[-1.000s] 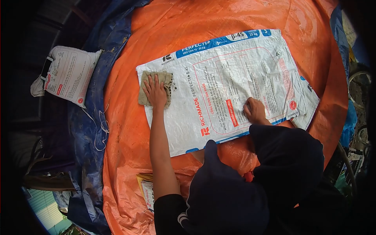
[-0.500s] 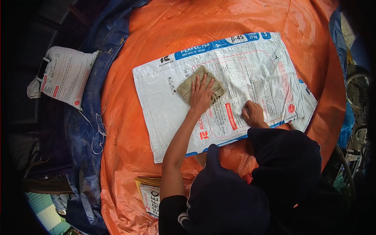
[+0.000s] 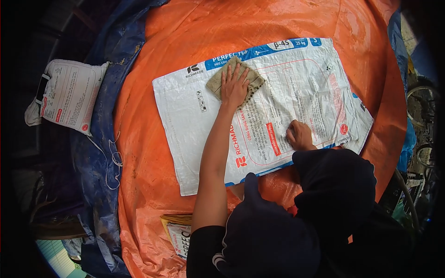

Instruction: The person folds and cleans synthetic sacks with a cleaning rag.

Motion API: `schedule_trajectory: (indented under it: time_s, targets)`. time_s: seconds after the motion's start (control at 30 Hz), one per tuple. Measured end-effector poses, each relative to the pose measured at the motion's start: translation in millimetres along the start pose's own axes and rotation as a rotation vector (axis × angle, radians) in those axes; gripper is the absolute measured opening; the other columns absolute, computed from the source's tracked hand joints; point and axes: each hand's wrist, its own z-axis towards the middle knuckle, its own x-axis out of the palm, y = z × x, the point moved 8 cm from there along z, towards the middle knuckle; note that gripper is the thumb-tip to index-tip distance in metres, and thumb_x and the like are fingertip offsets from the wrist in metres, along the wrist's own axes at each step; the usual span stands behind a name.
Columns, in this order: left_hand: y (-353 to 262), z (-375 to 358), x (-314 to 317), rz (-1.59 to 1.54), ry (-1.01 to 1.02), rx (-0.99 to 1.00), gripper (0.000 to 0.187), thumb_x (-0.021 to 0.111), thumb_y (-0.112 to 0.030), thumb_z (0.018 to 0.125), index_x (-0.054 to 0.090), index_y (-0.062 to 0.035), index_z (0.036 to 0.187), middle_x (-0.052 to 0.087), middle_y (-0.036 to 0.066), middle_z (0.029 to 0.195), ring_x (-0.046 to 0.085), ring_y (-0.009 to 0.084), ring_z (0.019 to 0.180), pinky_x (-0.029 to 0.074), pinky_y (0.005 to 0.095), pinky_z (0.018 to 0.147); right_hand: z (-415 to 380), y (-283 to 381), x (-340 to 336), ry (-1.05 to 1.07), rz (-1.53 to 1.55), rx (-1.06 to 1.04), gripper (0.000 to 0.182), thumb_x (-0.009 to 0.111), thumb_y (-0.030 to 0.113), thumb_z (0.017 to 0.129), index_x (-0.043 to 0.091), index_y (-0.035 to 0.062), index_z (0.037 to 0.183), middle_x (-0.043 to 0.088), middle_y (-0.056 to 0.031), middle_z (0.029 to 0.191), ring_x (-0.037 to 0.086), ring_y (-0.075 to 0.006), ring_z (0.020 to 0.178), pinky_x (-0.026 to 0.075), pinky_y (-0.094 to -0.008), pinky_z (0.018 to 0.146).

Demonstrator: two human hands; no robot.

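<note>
A flattened white woven feed sack (image 3: pixel 181 134) with blue bands and red print lies crosswise before me. My left hand (image 3: pixel 235 87) presses flat on a folded tan cloth (image 3: pixel 253 82), fingers spread. This cloth covers part of the sack's upper blue band and some of its print. On the sack's lower right half rests my right hand (image 3: pixel 301 135), its fingers curled in and touching the surface. Nothing shows inside that hand, and its palm is hidden.
An orange tarp (image 3: pixel 139 162) lies under the sack, with a blue tarp (image 3: pixel 99 185) along its left. A filled white sack (image 3: pixel 74 95) with loose string (image 3: pixel 113 160) sits at left. Yellow-edged printed sacks (image 3: pixel 178 236) lie near my left arm. Bicycle wheels (image 3: pixel 421 104) stand at right.
My left hand has slid the cloth upward on the sack, onto its blue band, uncovering red print below. My right hand stays in the same spot on the sack.
</note>
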Motion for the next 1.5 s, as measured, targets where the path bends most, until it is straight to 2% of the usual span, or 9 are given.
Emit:
schedule_trajectory:
  time_s: [0.1,0.23,0.53,0.67,0.77,0.97,1.07,1.3,1.5]
  targets:
    - [32.5,1.0,-9.6,0.04,-0.042,-0.081,0.048,0.044,-0.04,0.102,0.044,-0.0288,0.148,0.031,0.006,0.16,0.023,0.033,0.148,0.014,0.0511,0.121,1.1,5.2,-3.1,-0.017,0.016,-0.032,0.019,0.064,0.02,0.083,0.053,0.0042,0.087,0.06,-0.0182,0.078,0.059,-0.0406,0.076,0.044,-0.0461,0.068]
    - [91.6,-11.9,-34.0,0.123,-0.069,-0.17,0.049,0.047,-0.038,0.1,0.046,-0.0266,0.148,0.032,0.007,0.159,0.024,0.0351,0.147,0.014,0.0525,0.12,0.0,3.2,-1.7,-0.014,-0.006,-0.014,0.019,0.064,0.021,0.083,0.054,0.0063,0.088,0.06,-0.0147,0.079,0.06,-0.0366,0.078,0.043,-0.0458,0.072]
    - [193.9,-65.5,-86.2,0.33,-0.053,-0.446,0.05,0.038,-0.041,0.103,0.042,-0.0244,0.15,0.025,0.008,0.162,0.017,0.0338,0.15,0.008,0.0532,0.12,-1.0,-3.8,1.6,-0.003,-0.006,-0.002,0.02,0.064,0.022,0.082,0.053,0.006,0.087,0.06,-0.0143,0.078,0.059,-0.0369,0.078,0.043,-0.0459,0.073]
    - [183.2,-77.5,-82.1,0.335,-0.071,-0.492,0.051,0.038,-0.038,0.103,0.039,-0.0227,0.151,0.024,0.011,0.162,0.015,0.0377,0.15,0.006,0.0549,0.12,0.8,1.6,-1.5,0.005,0.0,0.004,0.02,0.064,0.022,0.082,0.053,0.0059,0.087,0.06,-0.0147,0.079,0.059,-0.0369,0.079,0.043,-0.0458,0.073]
    - [135.0,-84.3,-69.8,0.267,-0.019,-0.408,0.05,0.038,-0.036,0.104,0.039,-0.0223,0.152,0.023,0.011,0.162,0.014,0.0401,0.149,0.006,0.0558,0.12,1.6,0.8,-0.9,0.014,-0.011,0.004,0.02,0.063,0.022,0.082,0.053,0.0058,0.087,0.06,-0.0151,0.079,0.06,-0.037,0.079,0.043,-0.0457,0.073]
    - [-19.8,-67.0,-15.8,-0.057,0.079,-0.051,0.049,0.044,-0.032,0.103,0.039,-0.0252,0.152,0.019,0.009,0.163,0.012,0.04,0.15,0.01,0.056,0.12,1.4,0.4,2.2,0.0,-0.02,-0.003,0.02,0.063,0.022,0.082,0.053,0.0056,0.087,0.06,-0.0152,0.078,0.06,-0.0373,0.078,0.043,-0.0458,0.072]
    - [-66.6,-38.9,5.1,-0.109,0.095,0.091,0.049,0.044,-0.034,0.102,0.041,-0.0251,0.15,0.022,0.009,0.163,0.015,0.0386,0.149,0.012,0.0547,0.12,1.3,2.3,0.3,0.01,-0.019,0.002,0.02,0.063,0.022,0.082,0.054,0.0056,0.087,0.06,-0.0152,0.078,0.06,-0.0372,0.077,0.044,-0.0459,0.072]
    - [-26.2,13.9,11.8,-0.058,-0.007,0.018,0.049,0.044,-0.036,0.102,0.042,-0.0237,0.149,0.03,0.007,0.16,0.021,0.0328,0.149,0.012,0.0501,0.121,1.0,3.7,-2.4,-0.002,-0.005,0.005,0.019,0.064,0.022,0.082,0.055,0.0057,0.088,0.061,-0.0148,0.078,0.06,-0.0364,0.077,0.044,-0.0454,0.072]
    - [78.1,2.5,-21.0,0.118,-0.033,-0.216,0.05,0.04,-0.037,0.103,0.04,-0.024,0.151,0.029,0.005,0.161,0.022,0.0315,0.149,0.012,0.051,0.121,0.6,1.5,-4.3,-0.003,-0.014,0.005,0.02,0.064,0.022,0.081,0.055,0.006,0.087,0.061,-0.0144,0.077,0.061,-0.0362,0.076,0.044,-0.0451,0.071]
